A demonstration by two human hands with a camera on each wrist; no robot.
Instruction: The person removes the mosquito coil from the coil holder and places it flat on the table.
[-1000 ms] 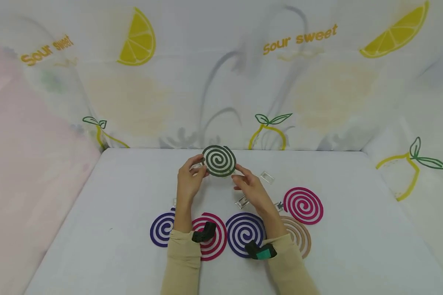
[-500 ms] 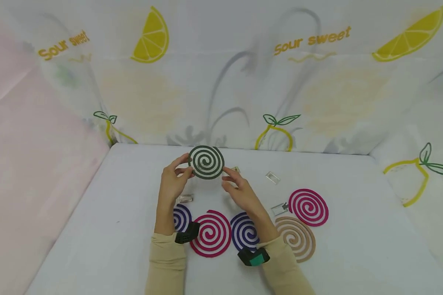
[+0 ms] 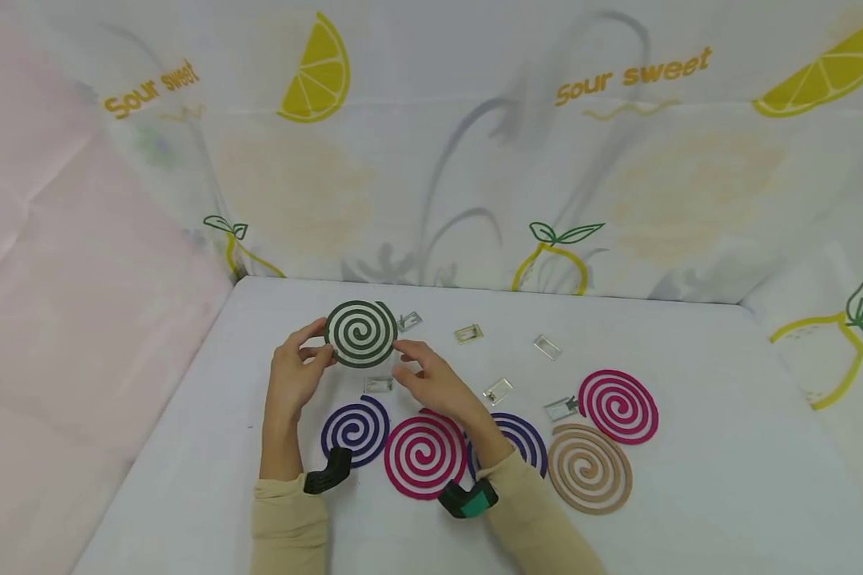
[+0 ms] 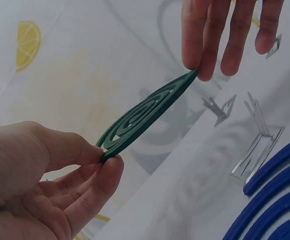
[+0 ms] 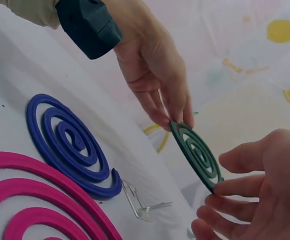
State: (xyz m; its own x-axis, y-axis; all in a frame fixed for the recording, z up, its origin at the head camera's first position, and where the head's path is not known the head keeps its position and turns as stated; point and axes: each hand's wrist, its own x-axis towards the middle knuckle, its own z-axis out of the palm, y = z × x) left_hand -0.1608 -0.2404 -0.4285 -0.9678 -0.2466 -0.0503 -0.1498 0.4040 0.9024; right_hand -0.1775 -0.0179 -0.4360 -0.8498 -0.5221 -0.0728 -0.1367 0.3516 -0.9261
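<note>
A dark green mosquito coil (image 3: 360, 366) is held up above the far left part of the table. My left hand (image 3: 296, 374) pinches its left edge between thumb and fingers, plainly seen in the left wrist view. My right hand (image 3: 431, 382) touches the opposite edge with extended fingertips, its thumb (image 5: 242, 156) apart from the coil. Below the hands lie a blue coil (image 3: 325, 438), a pink coil (image 3: 390, 455) and another blue coil (image 3: 542, 451), partly hidden by the right forearm. A small metal coil stand (image 3: 379, 384) sits under the green coil, another (image 3: 410, 322) just behind it.
More metal stands, including a gold-toned one (image 3: 468, 333) and silver ones (image 3: 547, 346), are spread over the white table (image 3: 719, 479). To the right, a second pink coil (image 3: 654, 407) lies with its outer end at a stand (image 3: 562, 408), above a tan coil (image 3: 628, 471).
Both hands have carried the green coil left and slightly nearer, uncovering stands behind and below it. The camera view has turned somewhat left. The coils on the table stay put.
</note>
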